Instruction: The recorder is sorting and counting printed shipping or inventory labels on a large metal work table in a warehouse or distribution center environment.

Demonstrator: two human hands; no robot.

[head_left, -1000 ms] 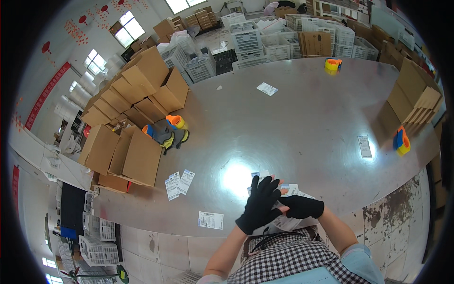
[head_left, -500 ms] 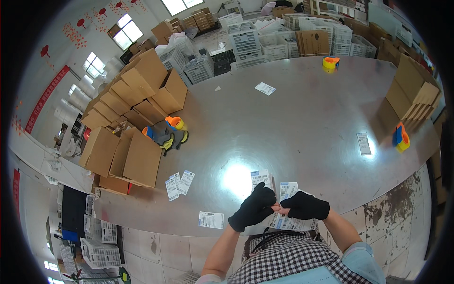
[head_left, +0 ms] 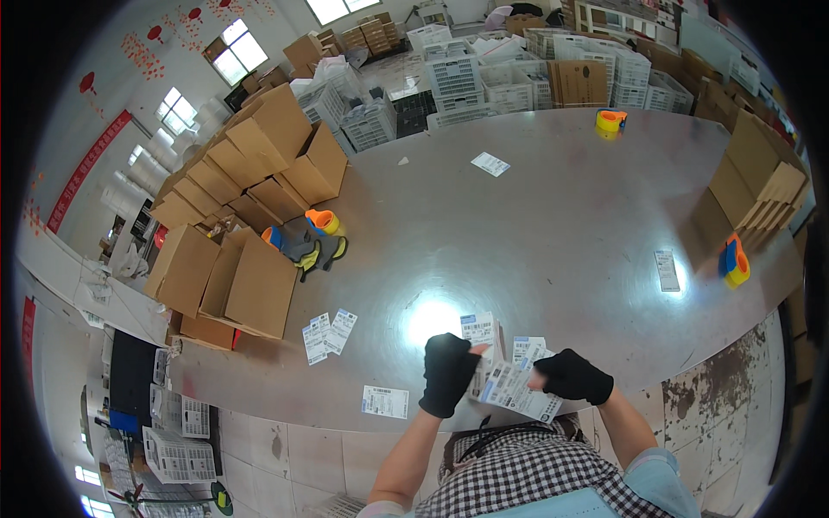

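Note:
My right hand, in a black glove with bare fingertips, grips a printed white shipping label tilted at the table's near edge. My left hand, gloved the same way, is closed with its thumb pointing right, beside that label's left end; what its fingers hold, if anything, is hidden. Just beyond the hands lies a stack of labels. To its right another label is partly covered by the held one. A single label rests left of my left hand.
Two overlapping labels lie farther left, near open cardboard boxes. Grey-yellow gloves and an orange-yellow tape dispenser sit beside the boxes. Another dispenser and folded cartons stand on the right; one more dispenser is at the back.
My hands, together at the fingertips before, have moved apart, the left leftward and the right rightward. The label by my right hand has shifted and tilted; its printed face shows more.

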